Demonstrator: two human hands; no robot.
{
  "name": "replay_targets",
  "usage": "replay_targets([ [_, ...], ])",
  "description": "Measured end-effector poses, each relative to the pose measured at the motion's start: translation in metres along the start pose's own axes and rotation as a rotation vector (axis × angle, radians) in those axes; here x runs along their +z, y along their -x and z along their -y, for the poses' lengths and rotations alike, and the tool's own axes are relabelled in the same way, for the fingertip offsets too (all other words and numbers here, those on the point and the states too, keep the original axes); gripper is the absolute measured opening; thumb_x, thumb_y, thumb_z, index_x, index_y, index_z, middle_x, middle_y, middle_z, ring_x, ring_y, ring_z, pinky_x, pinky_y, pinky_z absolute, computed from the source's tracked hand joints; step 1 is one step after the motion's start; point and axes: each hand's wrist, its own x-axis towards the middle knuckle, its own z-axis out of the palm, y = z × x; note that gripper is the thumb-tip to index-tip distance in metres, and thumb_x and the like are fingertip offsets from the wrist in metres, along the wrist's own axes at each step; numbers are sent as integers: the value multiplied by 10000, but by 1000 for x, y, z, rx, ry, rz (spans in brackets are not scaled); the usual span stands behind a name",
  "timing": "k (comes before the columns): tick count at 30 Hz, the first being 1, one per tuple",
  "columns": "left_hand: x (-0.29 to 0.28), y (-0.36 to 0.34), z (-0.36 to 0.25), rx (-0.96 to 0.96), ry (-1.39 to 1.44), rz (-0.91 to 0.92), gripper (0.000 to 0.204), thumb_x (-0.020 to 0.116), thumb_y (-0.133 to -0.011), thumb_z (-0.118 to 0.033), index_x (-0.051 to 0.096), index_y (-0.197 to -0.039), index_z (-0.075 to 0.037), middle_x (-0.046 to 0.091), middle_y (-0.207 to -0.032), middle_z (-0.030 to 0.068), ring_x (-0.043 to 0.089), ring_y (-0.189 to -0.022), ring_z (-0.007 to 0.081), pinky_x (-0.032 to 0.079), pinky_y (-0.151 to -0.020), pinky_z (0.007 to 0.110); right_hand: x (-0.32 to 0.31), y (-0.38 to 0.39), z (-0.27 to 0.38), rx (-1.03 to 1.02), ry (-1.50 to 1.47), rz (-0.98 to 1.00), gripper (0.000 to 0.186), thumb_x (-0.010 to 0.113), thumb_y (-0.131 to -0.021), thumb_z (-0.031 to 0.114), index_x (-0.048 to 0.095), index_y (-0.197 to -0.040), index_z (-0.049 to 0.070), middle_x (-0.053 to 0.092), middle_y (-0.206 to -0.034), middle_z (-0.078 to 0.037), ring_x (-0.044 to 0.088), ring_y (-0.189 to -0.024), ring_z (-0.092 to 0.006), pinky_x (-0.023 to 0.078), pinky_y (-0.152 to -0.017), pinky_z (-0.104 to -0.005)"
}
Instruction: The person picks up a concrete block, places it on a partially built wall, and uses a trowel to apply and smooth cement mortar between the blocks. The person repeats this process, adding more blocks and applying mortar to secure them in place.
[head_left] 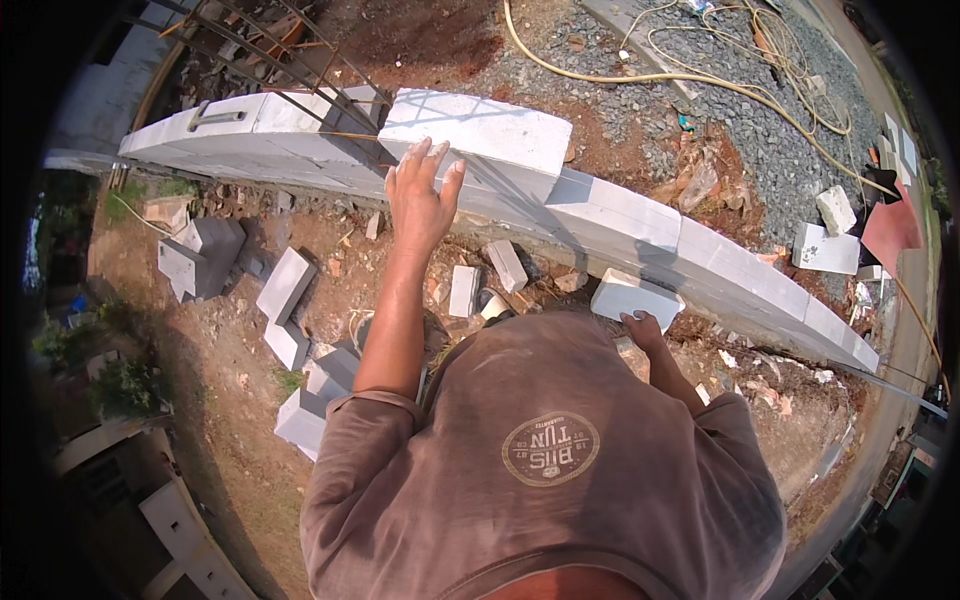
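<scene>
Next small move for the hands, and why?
I'd probably bring the left hand over to the white block at the right hand: the right hand's visible fingers meet only its near edge, while the left hand is open at the upper block, which appears to rest on the wall.

Block [475,122] on wall [625,207], gravel [740,140] behind

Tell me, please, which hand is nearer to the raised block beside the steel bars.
Left: the left hand is at the raised block; the right hand is farther off, at a lower white block.
</scene>
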Motion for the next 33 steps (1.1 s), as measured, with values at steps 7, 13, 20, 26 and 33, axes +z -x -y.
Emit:
replay_targets([
  [7, 29, -7, -32, 30, -37, 30, 458, 548, -892, -400, 574, -1213, -75, 473, -1329, 179, 380, -1282, 347, 237, -1046, 526, -50, 18, -37, 6, -191, -102, 700, 640, -795, 462, 528, -1169, -119, 631, -1010, -269, 623, -947, -315, 470, -830, -362],
  [13, 68, 100, 1, -223, 0, -65, 521, 566, -892, -324, 500, -1234, 63, 431, -1301, 301, 424, -1214, 422, 344, -1008, 454, -69, 49, -146, 178, -291, -75, 624, 647, -799, 431, 568, -1117, -100, 623, -1027, -245, 597, -990, -328, 459, -848, -370],
  [20, 64, 451, 92, -835, -168, 726, 490, 563, -861, -399, 604, -957, 80, 642, -921, 249, 601, -925, 418, 471, -800, 434, -61, 76, -267, 337, -101, 54, 617, 647, -790, 454, 587, -1094, -80, 629, -995, -238, 605, -974, -329, 464, -846, -391],
  [26, 37, 518, 11, -1168, -74, 946, 462, 564, -875, -381, 593, -888, 80, 641, -853, 202, 616, -815, 315, 474, -729, 413, -108, 62, -215, 174, -10, -132, 649, 632, -781, 509, 601, -1099, -55, 646, -1026, -226, 612, -997, -331, 457, -862, -371],
  [33, 70, 439, 4, -989, 331, 376, 416, 533, -928, -297, 572, -1097, 81, 632, -1005, 187, 592, -950, 243, 445, -854, 352, -103, 21, -161, -38, -52, -138, 749, 585, -815, 524, 480, -1239, -84, 543, -1191, -287, 518, -1140, -383, 406, -964, -404],
])
